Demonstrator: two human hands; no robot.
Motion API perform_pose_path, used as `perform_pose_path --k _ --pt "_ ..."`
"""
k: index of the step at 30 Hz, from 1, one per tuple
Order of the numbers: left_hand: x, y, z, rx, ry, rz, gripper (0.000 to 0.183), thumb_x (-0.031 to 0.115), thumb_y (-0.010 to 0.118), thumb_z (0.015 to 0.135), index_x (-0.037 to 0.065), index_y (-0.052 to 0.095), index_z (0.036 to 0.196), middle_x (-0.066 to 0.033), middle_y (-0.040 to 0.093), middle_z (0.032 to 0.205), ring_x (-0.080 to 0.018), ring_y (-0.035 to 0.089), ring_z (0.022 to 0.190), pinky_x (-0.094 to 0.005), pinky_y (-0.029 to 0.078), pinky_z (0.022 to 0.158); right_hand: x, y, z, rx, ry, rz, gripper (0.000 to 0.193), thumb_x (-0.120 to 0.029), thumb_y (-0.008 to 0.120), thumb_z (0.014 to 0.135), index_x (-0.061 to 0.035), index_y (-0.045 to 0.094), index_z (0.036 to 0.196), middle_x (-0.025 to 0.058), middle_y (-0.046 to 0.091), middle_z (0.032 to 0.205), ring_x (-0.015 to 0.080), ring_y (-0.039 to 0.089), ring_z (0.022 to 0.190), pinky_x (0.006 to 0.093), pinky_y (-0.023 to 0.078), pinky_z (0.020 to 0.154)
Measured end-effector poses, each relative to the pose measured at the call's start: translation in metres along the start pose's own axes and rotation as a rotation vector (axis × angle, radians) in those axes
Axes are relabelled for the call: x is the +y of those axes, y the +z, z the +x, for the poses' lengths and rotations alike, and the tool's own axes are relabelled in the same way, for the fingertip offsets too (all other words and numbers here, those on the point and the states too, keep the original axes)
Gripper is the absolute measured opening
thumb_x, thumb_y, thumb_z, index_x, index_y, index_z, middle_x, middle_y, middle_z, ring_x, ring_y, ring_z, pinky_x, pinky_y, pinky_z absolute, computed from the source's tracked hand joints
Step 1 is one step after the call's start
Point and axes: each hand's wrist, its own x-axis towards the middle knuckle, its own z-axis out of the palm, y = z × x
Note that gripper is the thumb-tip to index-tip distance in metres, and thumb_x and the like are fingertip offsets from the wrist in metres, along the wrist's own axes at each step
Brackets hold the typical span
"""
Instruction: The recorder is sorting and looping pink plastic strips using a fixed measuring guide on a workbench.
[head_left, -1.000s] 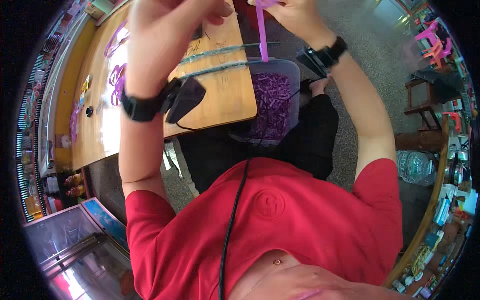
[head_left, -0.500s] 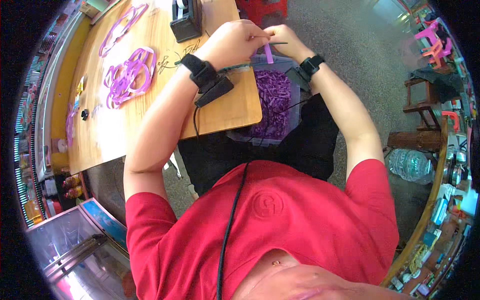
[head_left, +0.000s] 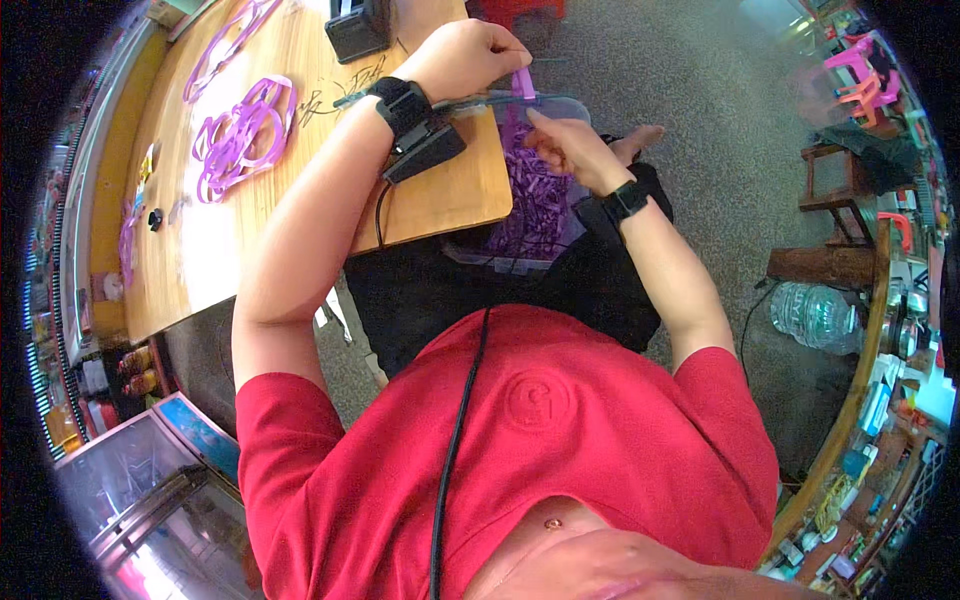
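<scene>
While the left hand [head_left: 480, 52] has thumb and fingertips pinched together on the upper end of a short purple strip [head_left: 523, 84], the right hand [head_left: 568, 148] sits just below and to the right, fingers loosely curled and apart from the thumb. Right one is slightly blurred; nothing visible in its grip, index fingertip near the strip's lower part. Strip hangs down to a thin dark rod [head_left: 470, 103] that sticks out past the tabletop [head_left: 445, 205] edge; can't tell if it's wrapped around the rod or only in front of it. Both wrists have black straps; left one also carries a black wedge-shaped device [head_left: 427, 152] with a cable running down from it.

Under the hands: translucent plastic bin [head_left: 515, 265], well filled with purple pieces [head_left: 525, 215], beside the tabletop's right end, in front of the black trousers [head_left: 410, 300].

On the tabletop, left of the left forearm: tangled purple ribbon [head_left: 245, 140], another ribbon loop [head_left: 228, 50] farther back. Black tape dispenser [head_left: 357, 30] at the far side, dark handwriting between it and the forearm.

Farther out right: dark wooden stool [head_left: 833, 180], large clear bottle [head_left: 815, 317] lying on the floor, pink and orange plastic stools [head_left: 862, 75] beyond.
</scene>
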Motion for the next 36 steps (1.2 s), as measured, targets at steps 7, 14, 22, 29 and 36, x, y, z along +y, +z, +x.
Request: perform_pose_path --k 7,14,22,29,36 --pt "-0.003 0.001 -0.001 0.035 -0.001 0.029 0.031 0.037 0.067 0.091 0.008 0.074 0.099 -0.0056 0.067 0.07 -0.0121 0.058 0.056 -0.0288 0.049 0.058 0.014 0.005 -0.001 0.077 -0.309 0.02 0.026 -0.029 0.068 0.091 -0.0037 0.068 0.097 -0.0042 0.054 0.068 0.0041 0.044 0.053 0.0205 0.031 0.047" --pt "0.005 -0.001 0.001 -0.016 -0.081 0.011 0.03 0.036 0.067 0.091 0.008 0.074 0.1 -0.0061 0.068 0.072 -0.0129 0.06 0.06 -0.0291 0.05 0.061 0.023 0.017 0.021 0.163 -0.641 -0.37 0.026 -0.017 0.07 0.088 0.0007 0.068 0.108 0.0011 0.067 0.084 0.0087 0.06 0.076 0.0234 0.048 0.069" --pt "-0.001 0.001 -0.002 0.033 -0.027 0.051 0.031 0.036 0.066 0.091 0.008 0.073 0.101 -0.0068 0.067 0.071 -0.0136 0.06 0.058 -0.0295 0.05 0.06 0.038 0.019 -0.027 0.058 -0.539 -0.285 0.018 -0.012 0.071 0.085 0.002 0.067 0.097 0.003 0.067 0.088 0.0102 0.06 0.083 0.0251 0.047 0.076" --pt "-0.003 0.002 0.001 0.06 0.041 0.063 0.03 0.036 0.064 0.092 0.008 0.073 0.101 -0.007 0.065 0.069 -0.0127 0.057 0.052 -0.0301 0.049 0.055 0.033 0.022 -0.096 -0.058 -0.511 -0.183 0.013 -0.009 0.072 0.084 0.0002 0.066 0.091 -0.0004 0.062 0.087 0.008 0.057 0.079 0.0236 0.045 0.071" --pt "0.001 0.004 0.001 0.025 -0.033 0.04 0.032 0.035 0.065 0.092 0.006 0.072 0.101 -0.0052 0.064 0.068 -0.0115 0.056 0.05 -0.0304 0.047 0.053 0.033 0.018 -0.115 -0.096 -0.545 0.049 0.014 -0.007 0.07 0.088 -0.0001 0.064 0.098 0.005 0.069 0.099 0.0083 0.062 0.089 0.024 0.05 0.082"
